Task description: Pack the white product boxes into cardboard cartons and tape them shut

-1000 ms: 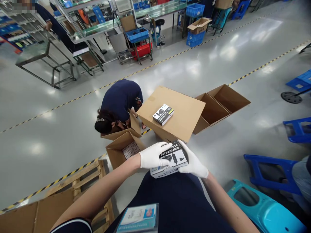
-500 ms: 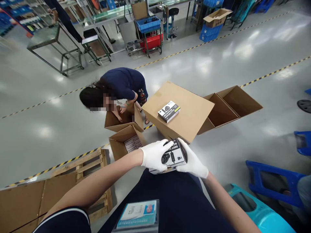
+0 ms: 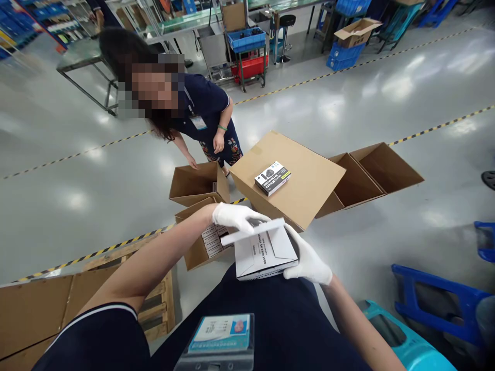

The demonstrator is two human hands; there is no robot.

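Observation:
Both my hands wear white gloves and hold a small white product box (image 3: 265, 255) in front of my body. My left hand (image 3: 234, 217) pinches the box's top flap, lifted up at the far edge. My right hand (image 3: 309, 257) grips the box's right side from below. A second, dark printed product box (image 3: 273, 178) lies on the closed flap of a large cardboard carton (image 3: 309, 180) just beyond my hands.
A co-worker in a dark top (image 3: 201, 111) stands behind an open carton (image 3: 195, 183). Another open carton (image 3: 201, 242) holds packed boxes. Empty cartons (image 3: 371, 172) lie right. A wooden pallet (image 3: 154, 309) sits left, blue stools (image 3: 436, 304) right, carts and benches behind.
The box has been turned from its dark printed face to a white face, and my left hand has lifted its flap. The co-worker has stood up from bending over the carton.

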